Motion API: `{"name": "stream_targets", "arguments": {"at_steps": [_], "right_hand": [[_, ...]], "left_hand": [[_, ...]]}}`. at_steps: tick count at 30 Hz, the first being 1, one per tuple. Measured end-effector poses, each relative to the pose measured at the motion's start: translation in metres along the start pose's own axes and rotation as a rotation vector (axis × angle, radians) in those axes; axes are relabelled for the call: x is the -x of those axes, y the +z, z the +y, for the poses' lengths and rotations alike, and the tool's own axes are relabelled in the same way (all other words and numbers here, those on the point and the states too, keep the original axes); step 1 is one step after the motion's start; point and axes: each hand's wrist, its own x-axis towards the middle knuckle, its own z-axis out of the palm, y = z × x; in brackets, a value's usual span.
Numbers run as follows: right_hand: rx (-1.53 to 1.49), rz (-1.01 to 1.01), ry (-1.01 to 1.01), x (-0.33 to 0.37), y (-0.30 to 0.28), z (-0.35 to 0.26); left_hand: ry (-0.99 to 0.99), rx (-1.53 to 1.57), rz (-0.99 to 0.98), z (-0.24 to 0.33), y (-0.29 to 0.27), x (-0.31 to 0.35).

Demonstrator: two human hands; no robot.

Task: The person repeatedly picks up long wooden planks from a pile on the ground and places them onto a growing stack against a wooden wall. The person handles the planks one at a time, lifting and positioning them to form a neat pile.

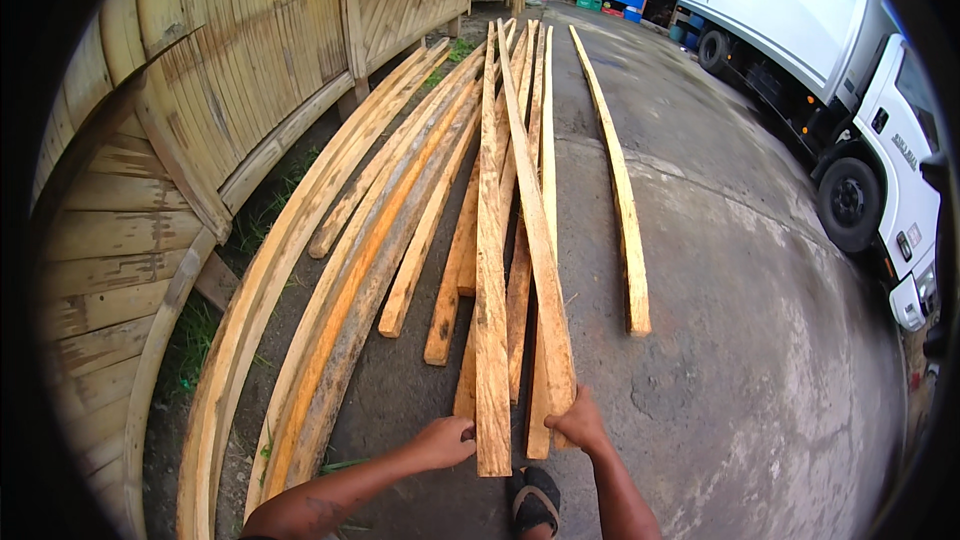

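A long, square-edged wooden beam (492, 340) points straight away from me, its near end above the ground. My left hand (447, 442) is closed at its left edge near that end, with the fingertips partly hidden. To the right, a second wooden beam (548, 290) slants away and crosses toward the first one at the far end. My right hand (580, 424) grips its near end, thumb at the left and fingers on the right side. Other beams lie beneath and beside these two, including a shorter-looking beam (441, 335) to the left.
Several long beams (330, 330) lie along the left, beside a bamboo-walled structure (270, 30). One separate beam (622, 210) rests on the concrete (730, 360) at right. A white truck (790, 10) stands at far right. My sandalled foot (536, 502) is below the beam ends.
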Motion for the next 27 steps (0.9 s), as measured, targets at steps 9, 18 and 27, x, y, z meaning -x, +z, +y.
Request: {"name": "stream_targets", "arguments": {"at_steps": [9, 18, 27], "right_hand": [[-1.594, -0.537, 0.067, 0.031, 0.002, -0.015], [-1.280, -0.437, 0.169, 0.059, -0.025, -0.049], [-1.491, -0.446, 0.199, 0.059, -0.018, -0.029]], "left_hand": [[0.031, 0.076, 0.054, -0.012, 0.004, -0.004], [-0.033, -0.080, -0.041, -0.015, 0.015, -0.012], [-0.010, -0.009, -0.026, -0.013, 0.007, 0.003]]}}
